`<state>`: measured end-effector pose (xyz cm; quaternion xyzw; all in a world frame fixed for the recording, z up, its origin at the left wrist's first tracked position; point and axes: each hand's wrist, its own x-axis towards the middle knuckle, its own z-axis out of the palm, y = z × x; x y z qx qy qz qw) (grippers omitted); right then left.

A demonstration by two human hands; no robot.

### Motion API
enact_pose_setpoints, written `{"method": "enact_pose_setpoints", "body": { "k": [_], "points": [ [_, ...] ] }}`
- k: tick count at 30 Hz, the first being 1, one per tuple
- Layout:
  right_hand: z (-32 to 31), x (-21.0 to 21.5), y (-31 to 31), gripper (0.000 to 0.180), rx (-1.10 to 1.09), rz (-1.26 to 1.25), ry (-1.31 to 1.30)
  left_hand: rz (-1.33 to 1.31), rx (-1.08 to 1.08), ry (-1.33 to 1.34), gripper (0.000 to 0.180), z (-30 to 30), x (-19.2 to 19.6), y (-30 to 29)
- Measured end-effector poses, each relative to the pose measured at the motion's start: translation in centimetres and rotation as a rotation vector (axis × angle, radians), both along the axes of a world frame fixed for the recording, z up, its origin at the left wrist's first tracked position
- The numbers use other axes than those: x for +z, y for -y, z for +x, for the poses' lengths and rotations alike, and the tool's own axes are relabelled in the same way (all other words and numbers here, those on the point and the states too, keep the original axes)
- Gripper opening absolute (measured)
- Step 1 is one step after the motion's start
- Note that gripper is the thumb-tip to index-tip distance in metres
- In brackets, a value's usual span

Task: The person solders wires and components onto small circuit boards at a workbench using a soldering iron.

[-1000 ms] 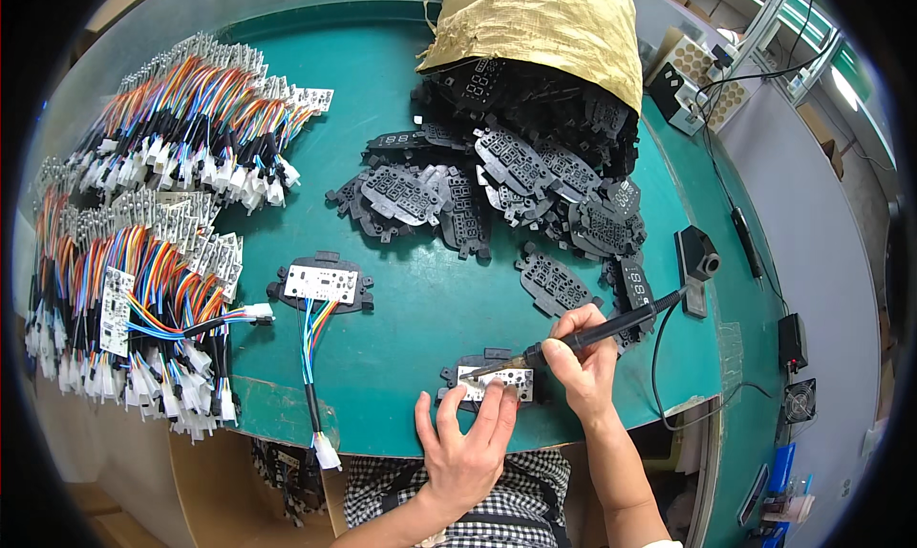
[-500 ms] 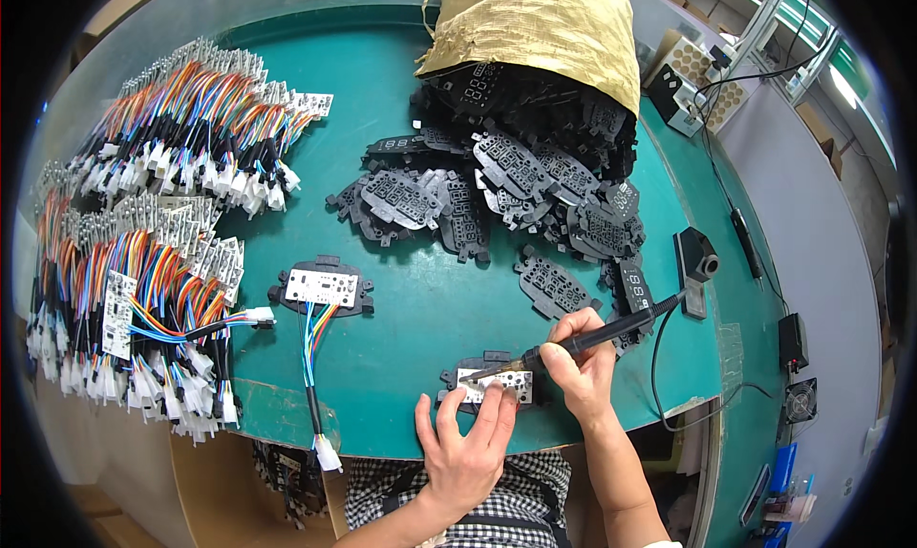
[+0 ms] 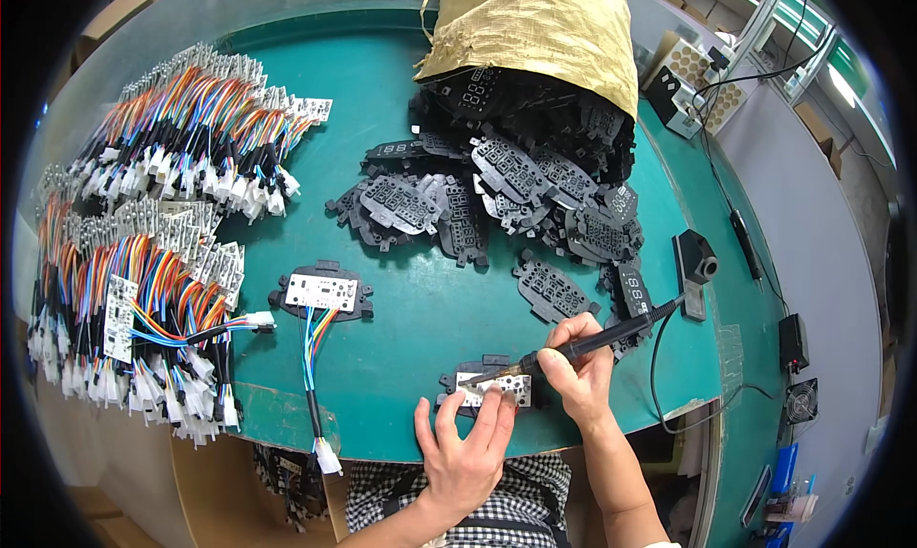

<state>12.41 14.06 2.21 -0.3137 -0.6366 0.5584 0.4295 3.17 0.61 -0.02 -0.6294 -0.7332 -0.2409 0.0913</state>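
While the left hand (image 3: 465, 452) rests its loosely spread fingers (image 3: 489, 416) on the near side of the white circuit board (image 3: 517, 388), gripping nothing visible, the right hand's (image 3: 581, 366) fingers are closed around the soldering iron (image 3: 619, 330). Set on a black housing (image 3: 495, 361) near the table's (image 3: 401, 357) front edge, the board lies just ahead of the left fingers and left of the right hand, its long axis running left to right. Slanting leftward, the iron's tip reaches the board's left half, though contact cannot be told.
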Motion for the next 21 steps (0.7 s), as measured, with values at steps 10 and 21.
{"method": "enact_pose_setpoints", "body": {
  "k": [10, 21],
  "points": [
    [0.4, 0.0, -0.4, 0.018, -0.029, -0.009, -0.274, 0.015, -0.028, -0.002, 0.054, 0.0, -0.9, 0.2],
    [1.2, 0.4, -0.5, 0.018, -0.158, 0.017, -0.313, -0.034, -0.273, 0.171, 0.052, -2.8, 1.9, -0.2]
  ]
}}
